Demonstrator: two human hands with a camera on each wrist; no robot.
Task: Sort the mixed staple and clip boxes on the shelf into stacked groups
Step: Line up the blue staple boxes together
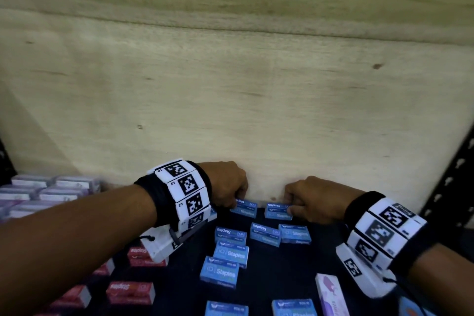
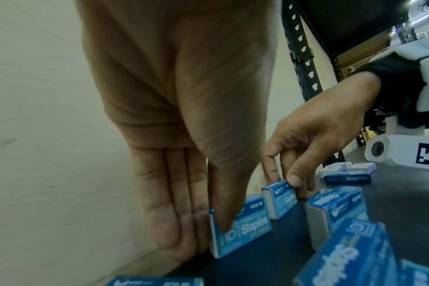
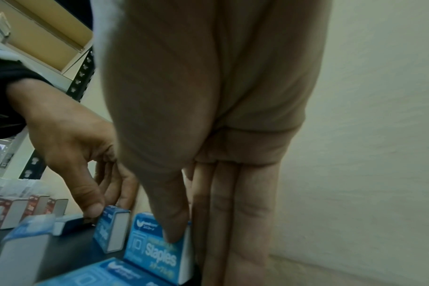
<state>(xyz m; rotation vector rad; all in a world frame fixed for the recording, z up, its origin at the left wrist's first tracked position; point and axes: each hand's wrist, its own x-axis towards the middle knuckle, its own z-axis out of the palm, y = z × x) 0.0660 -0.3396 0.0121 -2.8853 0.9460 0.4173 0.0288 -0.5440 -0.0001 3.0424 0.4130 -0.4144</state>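
Two blue staples boxes stand on their long edges at the back of the dark shelf (image 1: 295, 269), side by side with a small gap. My left hand (image 1: 238, 200) pinches the left blue box (image 1: 245, 207), thumb on its printed front and fingers behind it (image 2: 247, 230). My right hand (image 1: 289, 202) pinches the right blue box (image 1: 278, 210) the same way (image 3: 157, 251). Each wrist view also shows the other hand: the right hand (image 2: 318, 139) and the left hand (image 3: 74, 154). Whether the boxes rest on the shelf or hover just above it is unclear.
A plywood back wall (image 1: 256, 110) rises right behind both hands. Several loose blue boxes (image 1: 230, 254) lie nearer me. Red boxes (image 1: 130, 290) lie front left, pale purple boxes (image 1: 46, 190) far left, one white-purple box (image 1: 331, 292) front right. A black rack upright (image 1: 448, 187) stands at the right.
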